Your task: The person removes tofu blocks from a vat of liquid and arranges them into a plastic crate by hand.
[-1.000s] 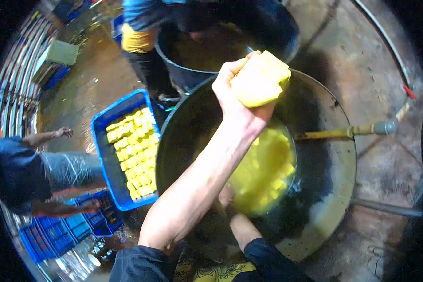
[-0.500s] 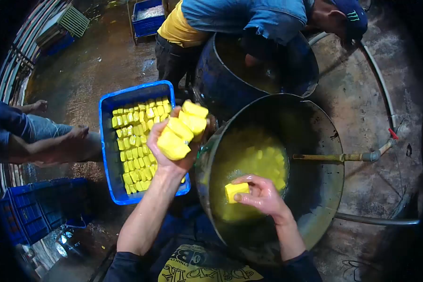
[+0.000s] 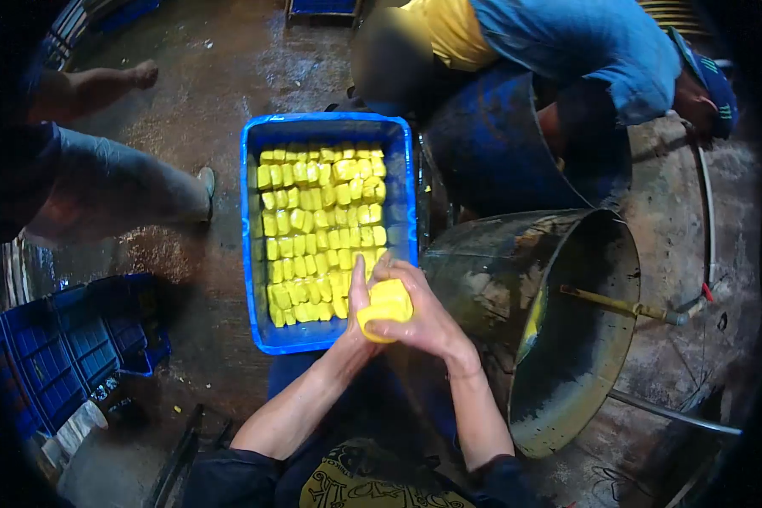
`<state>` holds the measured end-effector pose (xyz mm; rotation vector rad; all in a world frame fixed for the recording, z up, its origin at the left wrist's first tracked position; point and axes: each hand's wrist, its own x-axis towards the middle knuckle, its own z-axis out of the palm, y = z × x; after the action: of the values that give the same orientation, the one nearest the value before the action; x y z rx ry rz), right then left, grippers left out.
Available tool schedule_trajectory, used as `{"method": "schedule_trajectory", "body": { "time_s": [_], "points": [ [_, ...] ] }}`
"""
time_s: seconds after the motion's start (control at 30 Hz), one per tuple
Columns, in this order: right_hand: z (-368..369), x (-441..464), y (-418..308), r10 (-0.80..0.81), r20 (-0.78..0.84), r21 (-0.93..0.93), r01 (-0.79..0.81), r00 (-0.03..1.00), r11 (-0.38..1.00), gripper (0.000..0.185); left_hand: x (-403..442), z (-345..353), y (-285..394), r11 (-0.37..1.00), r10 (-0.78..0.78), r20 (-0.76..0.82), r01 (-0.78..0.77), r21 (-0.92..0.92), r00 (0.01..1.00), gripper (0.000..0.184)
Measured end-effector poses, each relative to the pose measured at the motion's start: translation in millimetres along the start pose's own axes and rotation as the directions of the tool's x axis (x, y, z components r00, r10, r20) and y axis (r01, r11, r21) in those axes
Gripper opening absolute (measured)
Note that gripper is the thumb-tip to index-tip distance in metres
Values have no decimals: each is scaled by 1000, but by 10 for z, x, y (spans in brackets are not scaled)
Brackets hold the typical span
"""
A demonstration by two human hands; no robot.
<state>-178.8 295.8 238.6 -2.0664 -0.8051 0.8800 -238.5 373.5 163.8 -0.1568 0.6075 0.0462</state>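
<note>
Both hands are together over the near right corner of a blue plastic crate. Between them sit yellow tofu blocks, their number partly covered by fingers. My right hand is closed round the blocks from the right, thumb across the near side. My left hand presses against them from the left, partly hidden behind the tofu. Packed rows of yellow tofu fill the crate's floor.
A large metal vat stands right of the crate, with a pipe reaching over its rim. Beyond it, a co-worker bends into another drum. Another person's leg and stacked blue crates are at left.
My hands have come together over the crate; the right one has left the vat with its tofu. The view has swung left, so the crate now sits nearer the centre.
</note>
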Motion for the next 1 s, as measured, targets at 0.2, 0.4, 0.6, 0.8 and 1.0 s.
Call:
{"method": "schedule_trajectory", "body": {
  "time_s": [0.2,0.4,0.6,0.8,1.0],
  "points": [
    [128,1041,680,554,206,424,-584,807,692,47,818,-885,525,888,141,-46,-105,447,989,74],
    [1409,1333,1387,642,-336,-363,-724,689,587,84,540,-1934,253,-844,100,374,-121,523,922,57],
    [1156,1051,1445,661,-156,-133,-679,734,722,92,310,-1547,261,-881,-2,220,-106,461,975,56],
    [-126,-228,256,76,-476,341,104,876,934,42,379,-343,57,-355,327,478,-363,862,815,30],
    [-1711,-2085,-153,382,-672,582,133,634,802,49,396,2246,-1732,-107,-242,894,-926,361,376,16]
  ]
}}
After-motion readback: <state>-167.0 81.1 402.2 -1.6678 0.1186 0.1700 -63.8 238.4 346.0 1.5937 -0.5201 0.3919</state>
